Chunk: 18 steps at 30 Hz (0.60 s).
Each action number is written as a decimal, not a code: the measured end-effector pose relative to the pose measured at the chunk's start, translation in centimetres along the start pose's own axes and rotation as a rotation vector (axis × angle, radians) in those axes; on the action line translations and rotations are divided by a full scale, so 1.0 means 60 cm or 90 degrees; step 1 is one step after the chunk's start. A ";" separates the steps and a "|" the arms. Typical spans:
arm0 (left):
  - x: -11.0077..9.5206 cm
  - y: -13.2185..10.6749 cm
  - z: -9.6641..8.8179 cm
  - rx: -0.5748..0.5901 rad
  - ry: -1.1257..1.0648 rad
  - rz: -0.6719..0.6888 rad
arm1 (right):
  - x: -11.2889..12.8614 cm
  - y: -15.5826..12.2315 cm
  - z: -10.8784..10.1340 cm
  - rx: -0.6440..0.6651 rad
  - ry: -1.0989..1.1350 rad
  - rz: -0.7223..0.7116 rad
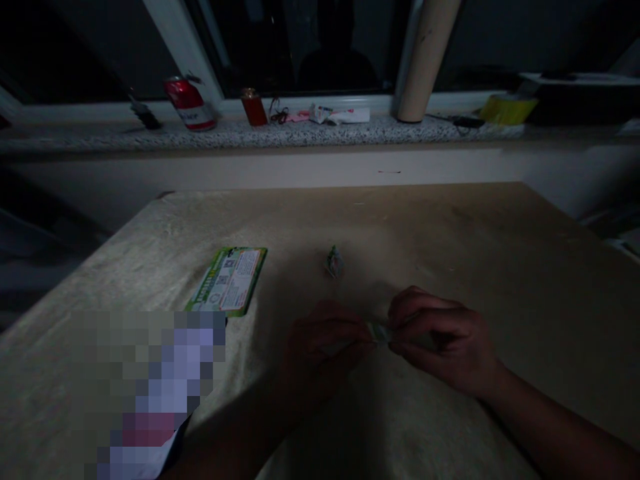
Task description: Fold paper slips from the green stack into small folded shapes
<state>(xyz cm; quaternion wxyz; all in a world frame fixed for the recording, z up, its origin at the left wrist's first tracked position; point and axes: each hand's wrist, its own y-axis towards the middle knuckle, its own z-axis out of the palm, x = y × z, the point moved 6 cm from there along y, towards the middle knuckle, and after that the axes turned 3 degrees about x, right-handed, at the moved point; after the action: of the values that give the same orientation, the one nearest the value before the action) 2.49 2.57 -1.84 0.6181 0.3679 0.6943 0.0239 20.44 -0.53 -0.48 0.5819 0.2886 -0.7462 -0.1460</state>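
Observation:
Both of my hands meet low over the pale table (450, 227). My left hand (320, 350) and my right hand (443, 340) each pinch one end of a small folded piece of paper (379, 331) between thumb and fingertips. A small folded green paper piece (333, 261) lies on the table just beyond my hands. To the left lies a green printed card or packet (230, 280). The light is dim, so the paper's detail is hard to see.
A blurred-out patch (155, 393) covers something at the lower left. Beyond the table runs a speckled window sill (250, 133) with a red can (190, 103), a small red container (254, 107), a cardboard tube (425, 60), a yellow item (507, 108) and small clutter.

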 end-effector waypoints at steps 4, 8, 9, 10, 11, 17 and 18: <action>-0.005 0.003 -0.002 -0.012 0.024 0.007 | 0.005 0.002 -0.004 -0.002 -0.015 -0.010; -0.012 0.003 -0.002 -0.011 0.039 0.026 | 0.007 0.004 -0.006 -0.005 -0.019 -0.022; -0.012 0.003 -0.002 -0.011 0.033 0.030 | 0.006 0.004 -0.006 -0.005 -0.020 -0.024; -0.011 0.002 -0.003 -0.014 0.025 0.032 | 0.005 0.004 -0.005 -0.007 -0.021 -0.024; -0.009 0.001 -0.003 -0.018 0.016 0.030 | 0.003 0.004 -0.005 -0.009 -0.021 -0.022; 0.009 -0.003 -0.005 -0.029 -0.020 -0.011 | -0.009 -0.002 -0.005 -0.019 0.000 0.004; 0.012 -0.003 -0.005 -0.032 -0.026 -0.029 | -0.011 -0.002 -0.005 -0.017 0.009 0.011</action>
<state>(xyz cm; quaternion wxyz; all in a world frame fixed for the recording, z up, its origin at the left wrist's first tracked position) 2.15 2.95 -2.44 0.6417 0.3366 0.6889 0.0198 20.84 -0.21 -1.00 0.5923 0.2750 -0.7425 -0.1490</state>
